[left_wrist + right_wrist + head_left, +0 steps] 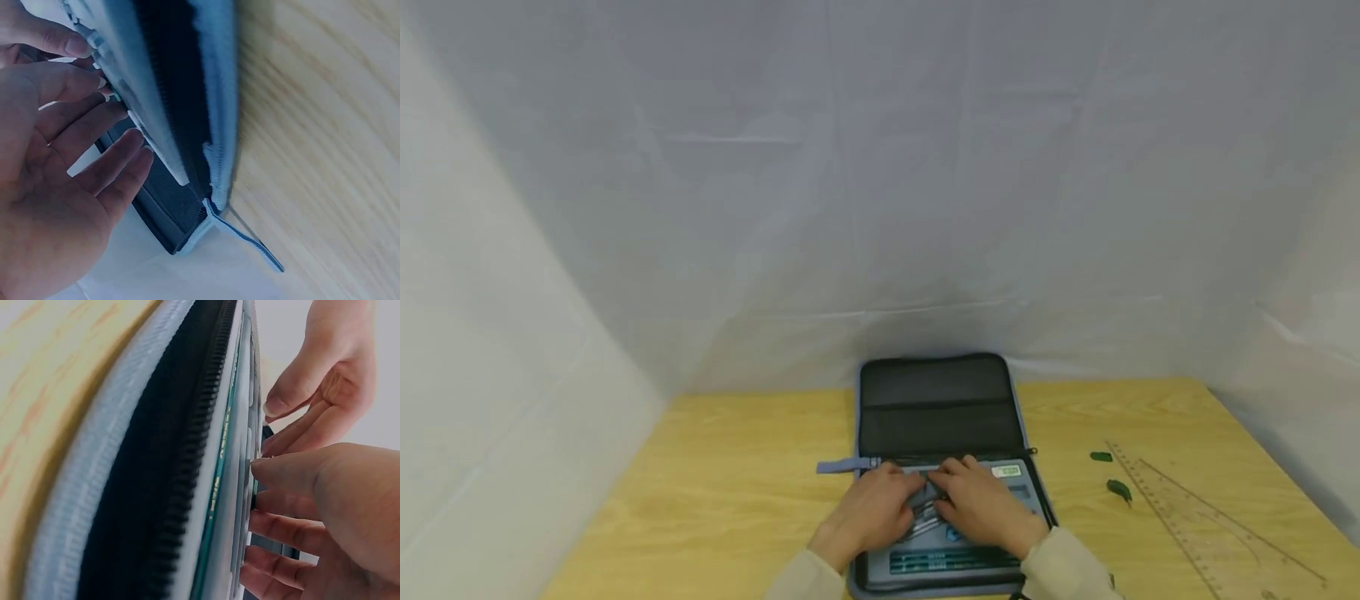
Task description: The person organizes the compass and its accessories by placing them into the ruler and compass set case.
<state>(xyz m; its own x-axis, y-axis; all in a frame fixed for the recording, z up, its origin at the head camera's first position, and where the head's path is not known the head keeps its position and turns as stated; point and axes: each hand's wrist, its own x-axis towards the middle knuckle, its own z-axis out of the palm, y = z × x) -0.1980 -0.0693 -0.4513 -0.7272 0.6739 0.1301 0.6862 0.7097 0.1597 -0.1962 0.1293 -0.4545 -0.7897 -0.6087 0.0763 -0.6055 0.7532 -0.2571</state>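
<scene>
A zippered case [934, 429] lies unfolded on the table, its black-lined lid at the back. In the near half sits a grey tray [880, 571] with green pencils [936, 561], slim metal drawing tools [922, 523] and a white-and-green eraser [1007, 471]. My left hand [871, 510] rests on the tray's left middle, fingers extended onto it in the left wrist view. Beside it, my right hand [983, 506] touches the tray with its fingertips, as the right wrist view shows. Both thumbs are near the metal tools. What lies directly under the fingers is partly hidden.
A blue strap [837, 466] sticks out left of the case over the wooden table [722, 475]. On the right lie a small green piece [1101, 457], a dark green object [1118, 490] and a clear set square [1210, 533]. White sheeting [850, 208] stands behind.
</scene>
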